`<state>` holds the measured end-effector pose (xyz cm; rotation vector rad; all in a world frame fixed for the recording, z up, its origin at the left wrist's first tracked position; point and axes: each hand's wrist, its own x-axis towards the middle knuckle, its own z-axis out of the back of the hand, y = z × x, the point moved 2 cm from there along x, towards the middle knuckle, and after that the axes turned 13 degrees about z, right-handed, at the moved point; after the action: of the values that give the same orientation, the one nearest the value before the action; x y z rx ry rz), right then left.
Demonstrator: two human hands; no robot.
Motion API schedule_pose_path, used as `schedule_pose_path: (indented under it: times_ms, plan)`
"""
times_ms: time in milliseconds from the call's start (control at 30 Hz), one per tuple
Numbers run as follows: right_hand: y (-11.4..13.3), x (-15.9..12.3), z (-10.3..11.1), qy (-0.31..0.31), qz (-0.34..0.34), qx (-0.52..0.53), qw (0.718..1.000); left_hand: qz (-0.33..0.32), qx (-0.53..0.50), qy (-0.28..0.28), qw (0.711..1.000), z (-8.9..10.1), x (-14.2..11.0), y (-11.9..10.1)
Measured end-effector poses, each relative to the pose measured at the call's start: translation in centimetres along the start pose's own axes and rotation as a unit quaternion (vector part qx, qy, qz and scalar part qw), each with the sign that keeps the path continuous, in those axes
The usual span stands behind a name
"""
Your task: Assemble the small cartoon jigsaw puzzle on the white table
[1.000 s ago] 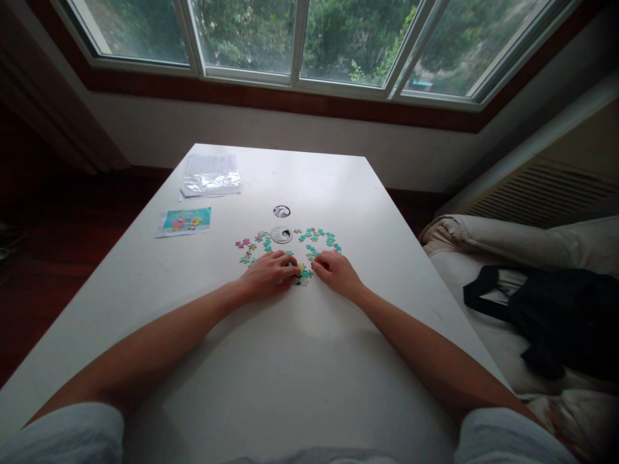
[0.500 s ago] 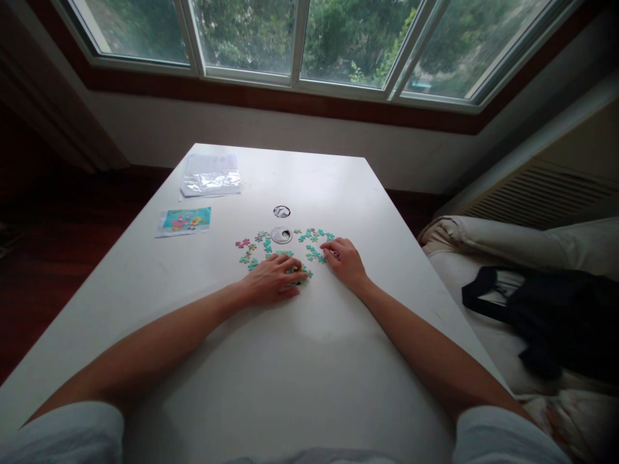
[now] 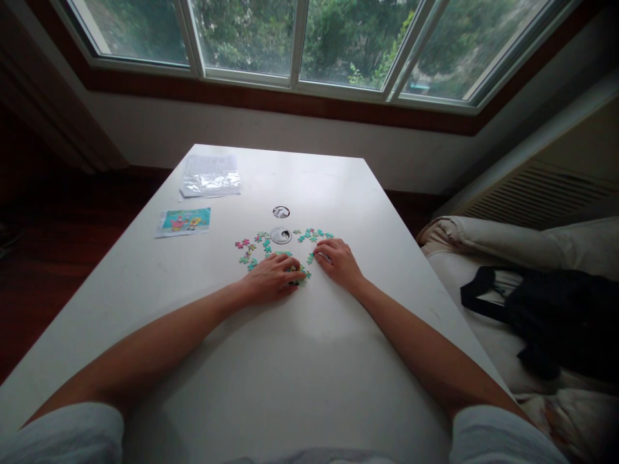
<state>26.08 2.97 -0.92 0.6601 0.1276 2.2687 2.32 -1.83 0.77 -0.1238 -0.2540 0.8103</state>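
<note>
Several small teal, pink and yellow puzzle pieces (image 3: 313, 236) lie scattered on a white table (image 3: 290, 361). My left hand (image 3: 271, 278) rests palm down on the table, its fingertips pressing a small joined cluster of pieces (image 3: 300, 274). My right hand (image 3: 337, 261) sits just to the right of that cluster, fingers curled down onto the pieces; what lies under its fingertips is hidden. More loose pieces (image 3: 247, 251) lie to the left, beyond my left hand.
Two round metal discs (image 3: 281, 234) (image 3: 281, 211) sit behind the pieces. A cartoon picture card (image 3: 184, 221) and a clear plastic bag (image 3: 211, 175) lie at the far left. A black bag (image 3: 556, 316) rests on cushions to the right. Windows run behind the table.
My right hand went out to the loose pieces on the right and has come back toward the cluster. My left hand has stayed on the cluster.
</note>
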Motion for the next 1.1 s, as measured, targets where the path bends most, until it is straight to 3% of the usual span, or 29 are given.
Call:
schedule_pose_path:
  times_ms: [233,567,1100]
  plan:
    - [0.1,-0.1,0.0,-0.010,-0.029,-0.020,0.999,0.005,0.006,0.000,1.000,-0.1,0.0,0.0]
    - [1.5,0.0,0.8,0.046,-0.014,-0.093,0.995,0.011,0.004,-0.004,1.000,-0.1,0.1,0.0]
    - [0.9,0.2,0.4,0.035,-0.028,-0.012,0.999,-0.001,0.015,0.002,1.000,0.2,0.1,0.0]
